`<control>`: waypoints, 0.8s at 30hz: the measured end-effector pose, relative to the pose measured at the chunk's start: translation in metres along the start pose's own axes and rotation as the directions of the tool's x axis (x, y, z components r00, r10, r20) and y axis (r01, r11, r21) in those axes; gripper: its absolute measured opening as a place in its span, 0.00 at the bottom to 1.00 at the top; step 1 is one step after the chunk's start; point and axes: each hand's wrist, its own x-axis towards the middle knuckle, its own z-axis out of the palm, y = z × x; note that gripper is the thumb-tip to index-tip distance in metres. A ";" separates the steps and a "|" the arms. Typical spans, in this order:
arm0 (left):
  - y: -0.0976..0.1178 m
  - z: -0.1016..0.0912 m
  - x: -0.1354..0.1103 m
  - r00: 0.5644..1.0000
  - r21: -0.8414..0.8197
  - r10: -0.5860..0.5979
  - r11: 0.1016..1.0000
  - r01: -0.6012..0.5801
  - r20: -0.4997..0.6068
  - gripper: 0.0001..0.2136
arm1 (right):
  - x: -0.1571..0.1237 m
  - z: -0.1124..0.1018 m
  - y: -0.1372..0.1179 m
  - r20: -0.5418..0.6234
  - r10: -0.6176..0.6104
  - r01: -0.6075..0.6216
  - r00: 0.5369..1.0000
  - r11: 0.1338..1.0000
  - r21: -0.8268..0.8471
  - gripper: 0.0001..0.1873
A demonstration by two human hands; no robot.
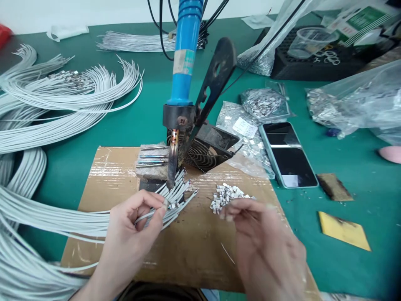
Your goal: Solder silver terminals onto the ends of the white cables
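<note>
My left hand is closed round a fanned bunch of white wires, whose bare ends lie just under the tip of a blue-handled soldering iron fixed in a black stand. My right hand hovers with fingers pinched together beside a small heap of silver metal terminals; whether it holds one is too small to tell. Both hands are over a taped cardboard sheet on the green table.
Large bundles of white wires curve over the left side of the table. A phone lies right of the stand, with plastic bags of metal parts behind it. A yellow sponge and a brown pad lie at right.
</note>
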 end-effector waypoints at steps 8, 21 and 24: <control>-0.013 -0.007 -0.028 0.992 0.160 -0.001 0.987 -0.019 0.126 0.07 | -0.006 -0.049 0.019 -0.203 0.000 -0.063 0.979 0.949 -0.308 0.36; -0.085 -0.075 -0.044 0.745 0.750 0.584 0.323 -0.577 0.322 0.11 | -0.016 -0.042 0.019 0.067 -0.177 0.188 0.982 0.882 -0.433 0.19; -0.085 -0.077 -0.040 0.732 0.723 0.595 0.339 -0.602 0.331 0.13 | -0.013 -0.042 0.021 0.109 -0.218 0.243 0.970 0.843 -0.480 0.11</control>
